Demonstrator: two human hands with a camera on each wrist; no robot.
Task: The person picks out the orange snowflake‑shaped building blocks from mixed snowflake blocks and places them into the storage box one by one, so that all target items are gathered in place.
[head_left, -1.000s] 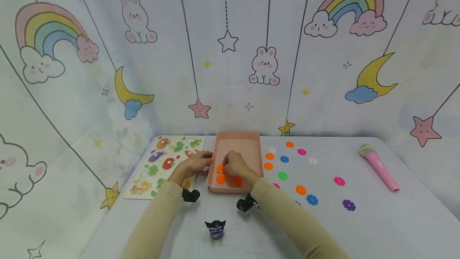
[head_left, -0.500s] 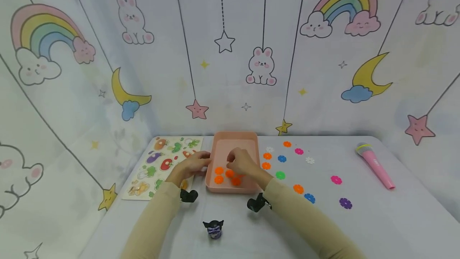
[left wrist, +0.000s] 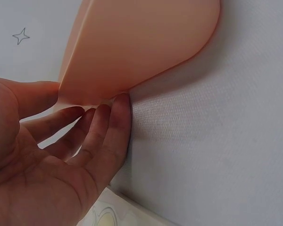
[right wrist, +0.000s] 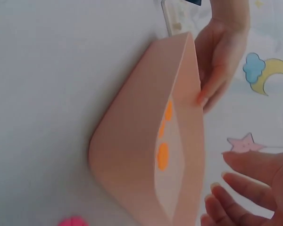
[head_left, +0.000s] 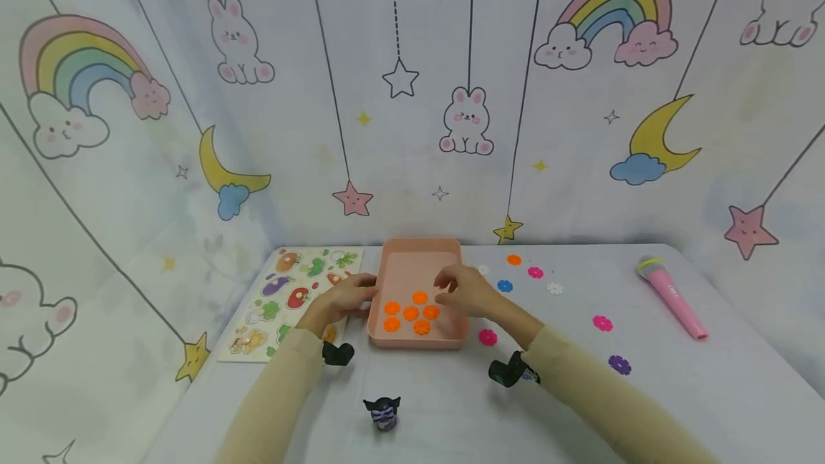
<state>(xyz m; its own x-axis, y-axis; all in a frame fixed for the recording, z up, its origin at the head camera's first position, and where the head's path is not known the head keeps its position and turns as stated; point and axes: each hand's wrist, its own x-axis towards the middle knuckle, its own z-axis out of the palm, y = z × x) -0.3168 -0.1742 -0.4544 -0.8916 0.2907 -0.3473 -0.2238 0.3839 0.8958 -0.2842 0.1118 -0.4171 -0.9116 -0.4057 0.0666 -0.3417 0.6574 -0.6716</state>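
Note:
A pink tray [head_left: 419,263] stands at the back middle of the table, several orange flower-shaped discs [head_left: 410,313] lying flat in its near half. My left hand [head_left: 344,298] holds the tray's left side; in the left wrist view, the thumb meets the rim and the fingertips touch the wall's lower edge. Above the right part of the tray is my right hand [head_left: 473,292], fingers loosely bent and apart. The right wrist view shows nothing between the fingers of the right hand [right wrist: 254,188], beside the tray wall [right wrist: 127,122].
Right of the tray lie scattered discs, among them a blue disc [head_left: 505,286], a pink disc [head_left: 488,337] and a purple disc [head_left: 620,365]. A pink toy microphone [head_left: 677,303] lies far right. A vegetable puzzle board [head_left: 273,306] is at left, a small dark figurine [head_left: 384,413] in front.
My right hand has moved right, away from the orange discs, and its fingers have spread, uncovering more discs in the tray. My left hand stays at the tray's side.

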